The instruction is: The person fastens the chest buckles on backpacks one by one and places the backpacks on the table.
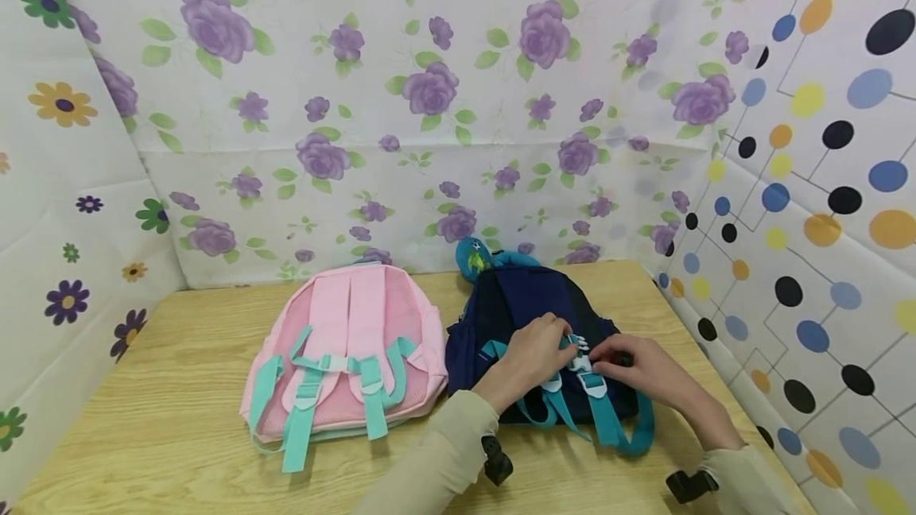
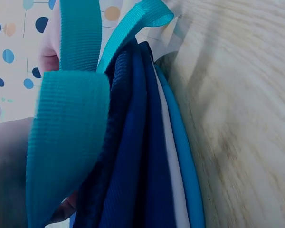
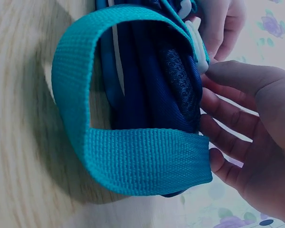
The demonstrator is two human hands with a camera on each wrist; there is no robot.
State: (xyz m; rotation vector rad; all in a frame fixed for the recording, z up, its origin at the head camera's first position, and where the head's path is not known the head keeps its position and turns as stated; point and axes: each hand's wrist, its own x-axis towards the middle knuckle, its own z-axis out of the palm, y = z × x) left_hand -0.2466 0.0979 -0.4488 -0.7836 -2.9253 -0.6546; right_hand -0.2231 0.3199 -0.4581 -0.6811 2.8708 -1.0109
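Observation:
A navy backpack [image 1: 529, 292] lies on the table with its shoulder straps up. Over it, my left hand [image 1: 533, 356] pinches a teal strap end by a white pronged buckle piece [image 1: 578, 342]. From the other side my right hand [image 1: 640, 368] holds the white buckle [image 1: 583, 364] on the right shoulder strap between thumb and forefinger. In the right wrist view, the thumb [image 3: 237, 76] lies against that white buckle and the other fingers rest along the pack's side. A loose teal strap [image 2: 69, 142] hides most of the left hand in the left wrist view.
A pink backpack [image 1: 343, 340] lies to the left, its mint chest strap [image 1: 332, 363] joined across. A round teal pouch [image 1: 472, 258] with a green figure sits behind the navy pack. Patterned cloth walls [image 1: 429, 141] enclose the wooden table [image 1: 179, 388].

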